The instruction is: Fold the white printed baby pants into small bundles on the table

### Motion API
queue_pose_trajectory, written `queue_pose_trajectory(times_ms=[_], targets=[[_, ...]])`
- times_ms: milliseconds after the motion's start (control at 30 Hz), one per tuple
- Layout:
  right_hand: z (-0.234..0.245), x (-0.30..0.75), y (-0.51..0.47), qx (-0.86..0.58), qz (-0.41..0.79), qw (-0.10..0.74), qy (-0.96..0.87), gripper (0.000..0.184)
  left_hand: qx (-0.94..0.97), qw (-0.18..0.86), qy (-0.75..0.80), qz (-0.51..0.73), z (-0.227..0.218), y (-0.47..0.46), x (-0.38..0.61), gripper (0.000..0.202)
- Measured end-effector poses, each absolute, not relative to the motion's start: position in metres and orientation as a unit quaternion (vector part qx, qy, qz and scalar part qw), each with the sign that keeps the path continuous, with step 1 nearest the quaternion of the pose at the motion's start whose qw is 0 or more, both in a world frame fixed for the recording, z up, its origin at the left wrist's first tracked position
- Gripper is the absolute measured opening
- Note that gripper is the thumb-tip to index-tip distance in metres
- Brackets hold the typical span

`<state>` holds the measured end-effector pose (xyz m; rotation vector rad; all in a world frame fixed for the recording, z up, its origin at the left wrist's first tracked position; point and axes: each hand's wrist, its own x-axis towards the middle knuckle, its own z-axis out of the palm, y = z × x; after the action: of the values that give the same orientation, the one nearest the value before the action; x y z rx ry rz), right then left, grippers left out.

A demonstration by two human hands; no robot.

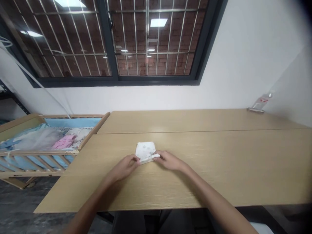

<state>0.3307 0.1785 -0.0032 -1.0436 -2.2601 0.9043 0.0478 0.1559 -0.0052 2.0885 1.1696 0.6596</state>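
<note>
A small folded white cloth (145, 151) with a faint grey print lies on the light wooden table (207, 152), near the table's front edge. My left hand (124, 168) grips the cloth's left end between thumb and fingers. My right hand (169, 161) presses in from the right, its fingers pinching a rolled or folded lower edge of the cloth (152, 158). The two hands nearly meet over that edge, and they hide part of the cloth's lower side.
A wooden baby crib (39, 152) with blue padding, holding pink and grey clothes, stands against the table's left side. A clear plastic object with a red mark (261, 102) stands at the far right table edge. A seam crosses the tabletop.
</note>
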Motion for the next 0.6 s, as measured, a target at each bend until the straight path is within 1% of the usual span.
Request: queue_pose_trajectory(times_ms=[67,267,367,433,600], targets=[[-0.004,0.328,0.19,-0.4,0.335,0.259,-0.813,0.031,0.797,0.337,0.435,0.247,-0.004,0.165,0.044,0.031],[-0.011,0.322,0.232,-0.426,0.34,0.268,-0.795,0.03,0.794,0.293,0.49,0.208,-0.012,0.208,0.043,0.038],[-0.014,0.318,0.249,-0.485,0.32,0.277,-0.766,0.021,0.794,0.286,0.505,0.18,-0.011,0.233,0.047,0.034],[-0.016,0.316,0.256,-0.525,0.314,0.282,-0.739,0.015,0.795,0.264,0.521,0.163,-0.01,0.246,0.051,0.029],[-0.032,0.315,0.261,-0.585,0.307,0.3,-0.688,0.016,0.785,0.177,0.577,0.139,-0.02,0.262,0.062,0.021]])
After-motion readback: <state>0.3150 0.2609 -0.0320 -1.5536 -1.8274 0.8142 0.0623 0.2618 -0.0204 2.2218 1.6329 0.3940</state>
